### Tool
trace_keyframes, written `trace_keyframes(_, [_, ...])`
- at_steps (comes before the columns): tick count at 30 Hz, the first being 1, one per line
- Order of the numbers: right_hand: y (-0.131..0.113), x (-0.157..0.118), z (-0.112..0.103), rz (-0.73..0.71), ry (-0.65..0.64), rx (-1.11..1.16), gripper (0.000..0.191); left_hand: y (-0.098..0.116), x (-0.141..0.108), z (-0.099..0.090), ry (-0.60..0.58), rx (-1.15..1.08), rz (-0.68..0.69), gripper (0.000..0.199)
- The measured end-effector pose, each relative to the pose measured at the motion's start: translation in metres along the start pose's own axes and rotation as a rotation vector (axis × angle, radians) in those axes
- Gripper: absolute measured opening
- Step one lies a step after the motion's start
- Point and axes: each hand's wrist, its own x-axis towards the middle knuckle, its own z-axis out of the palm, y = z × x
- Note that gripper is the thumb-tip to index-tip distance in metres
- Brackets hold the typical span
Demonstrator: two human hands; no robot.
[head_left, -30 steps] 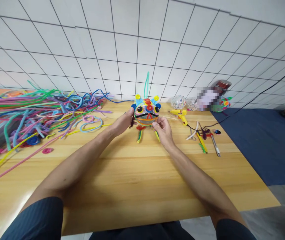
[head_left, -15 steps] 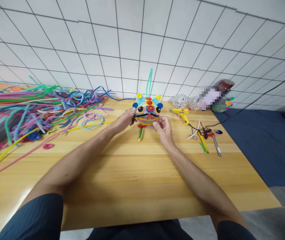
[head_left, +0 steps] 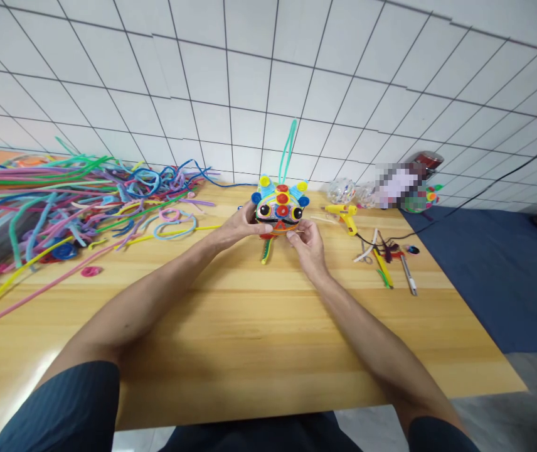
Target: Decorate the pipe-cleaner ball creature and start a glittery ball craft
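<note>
A colourful lion-head ornament [head_left: 281, 204] with black eyes, yellow-tipped horns and blue ears faces me at the far middle of the table. From its top rises a green pipe-cleaner loop [head_left: 288, 150]. My left hand [head_left: 244, 226] is closed on its left side, the thumb lying across the lower front. At the lower right edge, my right hand [head_left: 310, 245] has thumb and fingers pinched together against the ornament. Below the head a green and yellow strip [head_left: 265, 251] hangs down towards the table. The ornament's back and the fingers behind it are hidden.
A heap of pipe cleaners [head_left: 85, 194] covers the left of the wooden table [head_left: 259, 351]. On the right lie a yellow glue gun [head_left: 344, 216] with a black cord, a yellow cutter [head_left: 384, 267], and a pen [head_left: 409, 276]. Clear balls [head_left: 341, 189] sit by the tiled wall.
My left thumb has come forward across the ornament's lower front, covering part of the mouth. The head has tipped slightly downward. My right hand stays at its lower right edge.
</note>
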Motion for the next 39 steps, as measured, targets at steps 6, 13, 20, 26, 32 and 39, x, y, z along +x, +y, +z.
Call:
trace_keyframes(6, [0.002, 0.001, -0.002, 0.006, -0.009, -0.02, 0.051, -0.002, 0.0, -0.002, 0.005, 0.023, 0.02, 0.075])
trace_keyframes(13, [0.005, 0.002, -0.003, 0.002, -0.021, -0.011, 0.051, -0.005, 0.0, -0.004, -0.019, 0.047, 0.03, 0.078])
trace_keyframes(20, [0.002, 0.002, -0.003, -0.001, -0.015, -0.006, 0.048, -0.007, -0.001, -0.004, 0.032, 0.066, 0.033, 0.083])
trace_keyframes(26, [0.004, 0.003, -0.004, -0.003, -0.008, 0.007, 0.051, -0.008, 0.0, -0.005, 0.015, 0.121, 0.052, 0.083])
trace_keyframes(32, [0.001, 0.002, -0.003, -0.019, -0.016, 0.009, 0.046, -0.006, 0.0, -0.006, 0.017, 0.068, 0.028, 0.079])
trace_keyframes(39, [-0.021, 0.003, -0.012, -0.062, -0.06, -0.131, 0.038, -0.008, -0.002, -0.004, 0.059, 0.017, -0.021, 0.087])
